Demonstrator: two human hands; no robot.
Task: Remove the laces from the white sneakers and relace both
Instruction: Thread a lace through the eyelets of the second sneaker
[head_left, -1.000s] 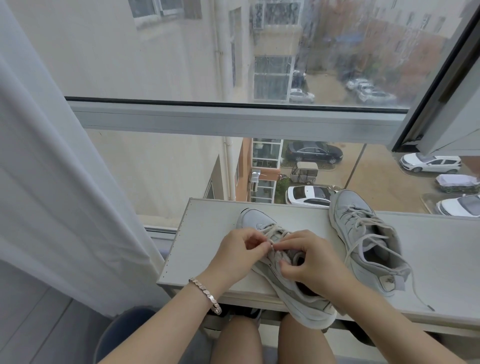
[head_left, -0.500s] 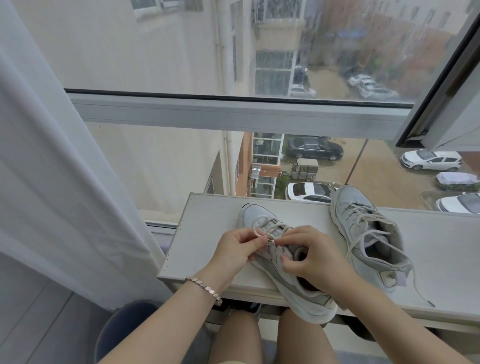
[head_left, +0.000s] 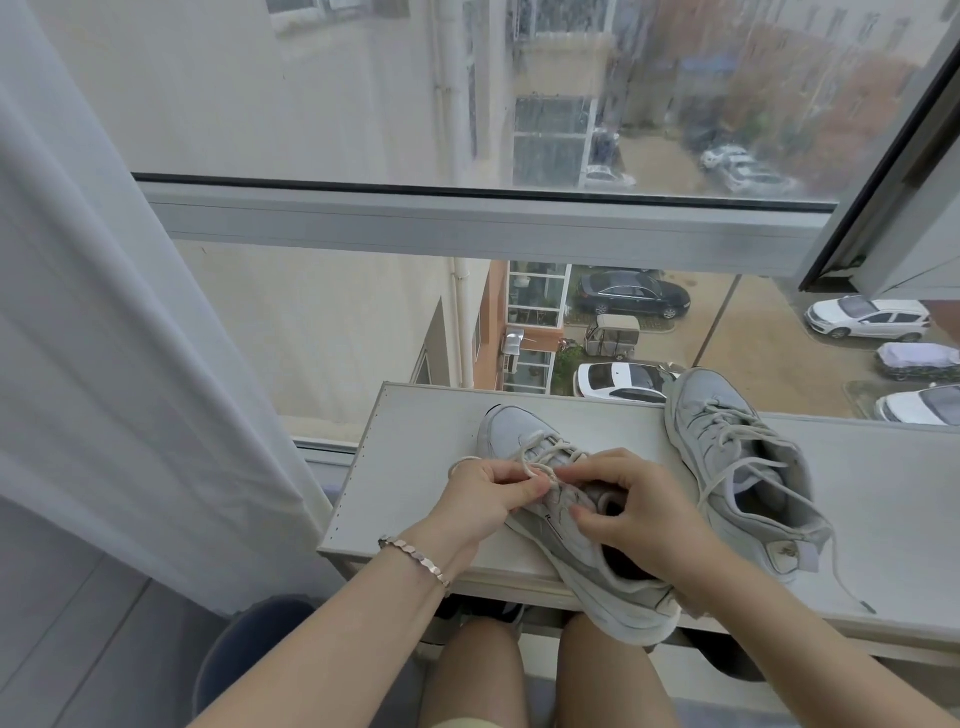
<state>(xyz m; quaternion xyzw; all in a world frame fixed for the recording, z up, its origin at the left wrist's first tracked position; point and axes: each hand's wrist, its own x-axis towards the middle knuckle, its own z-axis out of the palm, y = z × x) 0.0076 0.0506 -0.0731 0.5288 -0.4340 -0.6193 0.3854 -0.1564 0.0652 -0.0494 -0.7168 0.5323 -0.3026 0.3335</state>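
Pale board (head_left: 415, 441) under rain-streaked window (head_left: 363, 104) — curtain (head_left: 104, 312) left, sneakers (head_left: 727, 457) on it.

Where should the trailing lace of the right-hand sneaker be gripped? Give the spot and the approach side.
Pinch the trailing lace just above its dark tip, coming from the right. There it lies slack and alone on the tabletop, clear of the sneaker's heel.
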